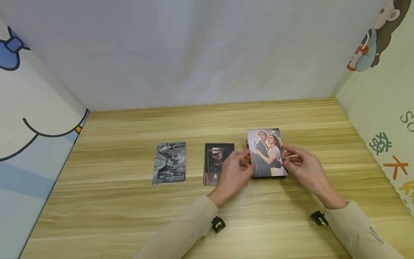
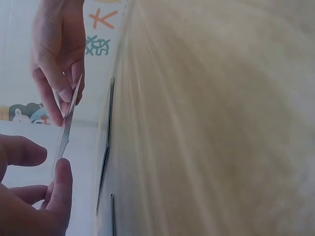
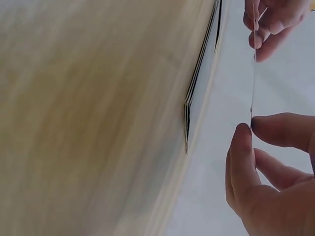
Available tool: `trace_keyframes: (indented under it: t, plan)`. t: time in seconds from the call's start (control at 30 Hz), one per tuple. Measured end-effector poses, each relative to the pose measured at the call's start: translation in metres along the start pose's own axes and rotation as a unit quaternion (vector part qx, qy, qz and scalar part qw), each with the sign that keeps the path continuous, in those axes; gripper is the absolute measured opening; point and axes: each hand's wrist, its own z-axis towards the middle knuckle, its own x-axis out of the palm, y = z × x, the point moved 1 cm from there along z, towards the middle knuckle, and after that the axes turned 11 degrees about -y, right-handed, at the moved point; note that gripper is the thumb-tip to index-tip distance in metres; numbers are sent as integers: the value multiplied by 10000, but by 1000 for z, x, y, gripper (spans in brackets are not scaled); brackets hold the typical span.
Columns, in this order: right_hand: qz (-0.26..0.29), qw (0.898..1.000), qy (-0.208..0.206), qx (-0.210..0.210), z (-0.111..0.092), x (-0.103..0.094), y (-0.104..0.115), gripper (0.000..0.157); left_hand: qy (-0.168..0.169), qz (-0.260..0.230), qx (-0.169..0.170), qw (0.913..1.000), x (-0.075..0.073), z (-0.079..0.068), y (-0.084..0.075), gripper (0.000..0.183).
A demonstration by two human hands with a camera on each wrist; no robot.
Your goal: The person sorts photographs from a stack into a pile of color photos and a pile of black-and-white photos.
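Both hands hold a colour photo card [image 1: 266, 154] showing a couple embracing, one at each side edge. My left hand [image 1: 235, 171] grips its left edge between thumb and fingers. On the right edge, my right hand [image 1: 305, 174] pinches it; the right wrist view shows thumb and fingertips [image 3: 241, 137] on its two faces. The card is raised above the table, nearly edge-on in both wrist views. Beneath it lies a dark-edged card stack [image 3: 189, 98], mostly hidden in the head view. A dark photo card [image 1: 210, 167] lies left of it, partly covered by my left hand.
Farther left on the wood-grain table [image 1: 123, 201] lies a black-and-white photo card [image 1: 169, 163]. A pale wall [image 1: 207, 72] stands behind the table, with printed panels at both sides. Each sleeve carries a small black strap piece [image 1: 218, 224] at the wrist.
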Motion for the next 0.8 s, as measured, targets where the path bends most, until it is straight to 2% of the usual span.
trace_keyframes:
  t: [0.53, 0.8]
  plan:
    - [-178, 9995, 259, -46, 10, 2, -6, 51, 149, 210, -327, 9991, 4, 7, 4, 51]
    - [-171, 9989, 430, 49, 12, 3, -8, 50, 413, 676, -280, 9965, 4, 9, 6, 52]
